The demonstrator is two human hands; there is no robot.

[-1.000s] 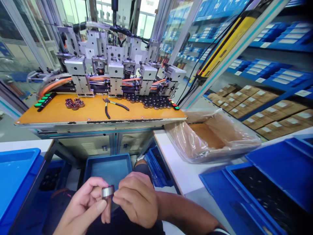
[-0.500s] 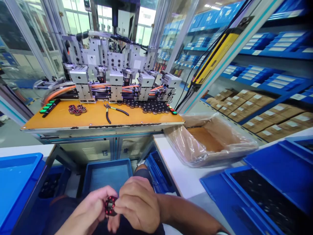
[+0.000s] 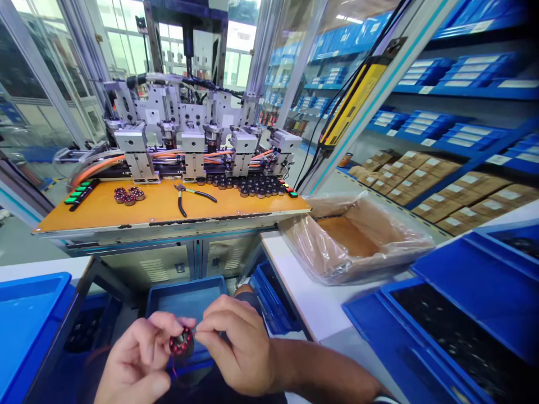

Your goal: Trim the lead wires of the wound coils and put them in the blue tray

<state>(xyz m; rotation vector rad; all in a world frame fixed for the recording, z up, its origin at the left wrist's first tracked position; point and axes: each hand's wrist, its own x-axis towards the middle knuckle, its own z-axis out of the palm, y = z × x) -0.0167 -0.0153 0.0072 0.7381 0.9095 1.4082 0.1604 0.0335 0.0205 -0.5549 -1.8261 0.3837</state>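
The left grip [image 3: 141,353] holds a little dark ring [image 3: 181,346] with red bits on it. Just right of that grip, the right grip [image 3: 241,348] pinches its fingertips together close to the ring; I can't tell if they hold anything. It looks like fiddly work on the ring, so the next move probably needs a steady left grip.

The near ring [image 3: 181,342] is glinting with what looks like glossy red wire. The bench [image 3: 88,216] is looking smooth, rough and chipped along its near edge. The far machine [image 3: 131,140] is showing satin metal. At right, glossy clear film [image 3: 305,241] is covering a cardboard box [image 3: 347,237]; the left tray [image 3: 21,320] is shining in smooth plastic.
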